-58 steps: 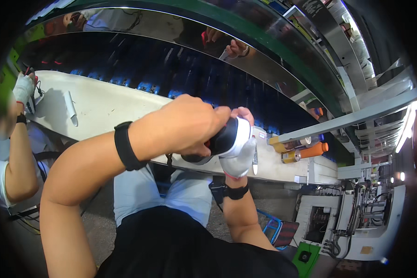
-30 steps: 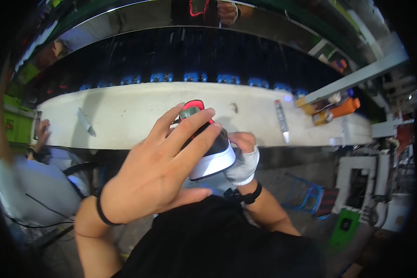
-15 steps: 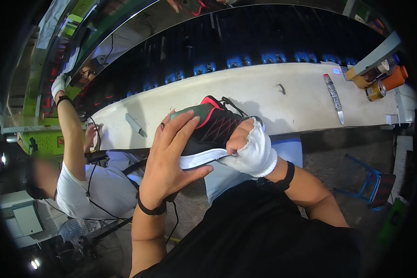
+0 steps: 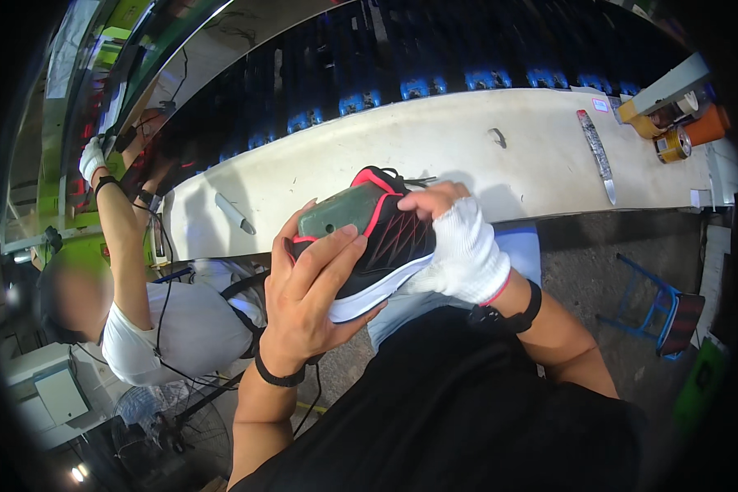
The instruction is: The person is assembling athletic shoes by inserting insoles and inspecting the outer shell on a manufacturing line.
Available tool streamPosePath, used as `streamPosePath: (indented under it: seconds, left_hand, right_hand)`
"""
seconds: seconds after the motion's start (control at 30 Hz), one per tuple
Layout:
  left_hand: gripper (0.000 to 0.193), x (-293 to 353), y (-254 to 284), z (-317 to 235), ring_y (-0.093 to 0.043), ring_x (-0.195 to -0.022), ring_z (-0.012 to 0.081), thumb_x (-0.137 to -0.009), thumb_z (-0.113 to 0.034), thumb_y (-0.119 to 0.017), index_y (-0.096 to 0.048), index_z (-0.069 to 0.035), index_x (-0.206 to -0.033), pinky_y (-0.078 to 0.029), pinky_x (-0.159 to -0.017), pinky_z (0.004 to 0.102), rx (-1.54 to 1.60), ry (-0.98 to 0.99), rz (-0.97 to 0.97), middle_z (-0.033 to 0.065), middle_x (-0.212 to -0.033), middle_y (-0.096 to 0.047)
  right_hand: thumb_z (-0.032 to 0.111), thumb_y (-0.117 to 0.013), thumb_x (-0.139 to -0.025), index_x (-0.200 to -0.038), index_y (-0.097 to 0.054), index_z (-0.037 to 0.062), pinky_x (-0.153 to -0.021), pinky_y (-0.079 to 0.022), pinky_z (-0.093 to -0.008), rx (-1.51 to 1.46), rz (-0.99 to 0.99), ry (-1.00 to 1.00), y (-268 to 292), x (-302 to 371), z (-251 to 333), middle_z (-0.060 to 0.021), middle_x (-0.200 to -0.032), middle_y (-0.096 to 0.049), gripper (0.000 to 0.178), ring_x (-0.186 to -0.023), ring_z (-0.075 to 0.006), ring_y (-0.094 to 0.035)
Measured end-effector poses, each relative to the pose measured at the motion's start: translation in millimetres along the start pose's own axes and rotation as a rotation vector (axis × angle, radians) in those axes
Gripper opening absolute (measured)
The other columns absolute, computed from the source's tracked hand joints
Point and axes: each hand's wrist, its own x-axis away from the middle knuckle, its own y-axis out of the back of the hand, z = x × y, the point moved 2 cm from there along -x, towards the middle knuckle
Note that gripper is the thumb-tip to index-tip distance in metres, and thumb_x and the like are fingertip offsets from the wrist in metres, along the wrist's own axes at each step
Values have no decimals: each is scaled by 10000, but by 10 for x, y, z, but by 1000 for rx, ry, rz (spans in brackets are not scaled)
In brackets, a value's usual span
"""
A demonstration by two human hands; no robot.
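Observation:
A black sneaker with red trim and a white sole is held over the near edge of the white bench. A dark green shoe last fills its opening, and loose black laces stick out beyond the tongue. My bare left hand grips the heel end, fingers over the collar and last, thumb under the sole. My right hand, in a white glove with bare fingertips, is closed around the toe end, its fingertips bent onto the upper by the laces. The toe is hidden behind this hand.
On the white bench lie a knife with a wrapped handle, a grey-handled blade and a small dark scrap. A roller conveyor runs behind. Cans stand right, a blue-framed stool below. A co-worker reaches left.
My right hand has shifted from the sole edge at the toe up onto the upper near the laces. The sneaker has tilted, showing more of the last. The co-worker's arm has moved slightly.

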Motion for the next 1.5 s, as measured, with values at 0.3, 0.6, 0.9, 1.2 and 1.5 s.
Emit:
streamPosePath:
  seconds: [0.3,0.6,0.9,1.2,1.5]
  left_hand:
    - [779,94,-1,-208,-680,-1266,380,-602,-225,-1018,-754,-38,-1311,-465,-1191,642,-23,87,-4,108,-1325,-711]
    - [886,275,-65,-199,-636,-1326,368,-636,-281,-1009,-677,-37,-1421,-398,-1234,616,-11,114,-36,184,-1414,-661]
    - [1215,114,-89,-168,-479,-1527,479,-756,-406,-1009,-338,-14,-1690,-520,-1175,529,68,178,-294,289,-1719,-323]
    - [556,-91,-1019,726,-619,-1395,403,-948,-240,-829,-670,11,-1418,-533,-1154,526,568,305,-468,225,-1487,-644]
    - [535,32,-1728,1085,-502,-1502,436,-893,-286,-809,-705,-53,-1363,-332,-1303,573,16,432,-271,202,-1528,-623]
  right_hand:
    - [784,-931,-642,-1641,-462,36,-1128,-512,-515,72,304,-141,84,41,-234,-284,-1385,-682,1333,-1326,-482,-630]
    - [281,-786,-999,-1279,-746,-25,-977,-572,-401,-206,33,-335,-31,24,-267,-194,-1096,-810,417,-1045,-305,-777]
    - [341,-489,-1186,-1402,-605,-29,-1087,-546,-383,-536,-321,-194,276,125,-363,-184,-1301,-770,444,-1200,-260,-738]
    - [643,-1036,-641,-1588,-461,37,-1216,-446,-477,-325,-222,-21,608,459,190,-211,-1519,-588,1264,-1397,-366,-606]
    - [628,-1011,-718,-1601,-407,-9,-1187,-461,-421,-419,-432,41,669,262,100,-164,-1466,-585,1245,-1359,-276,-593]
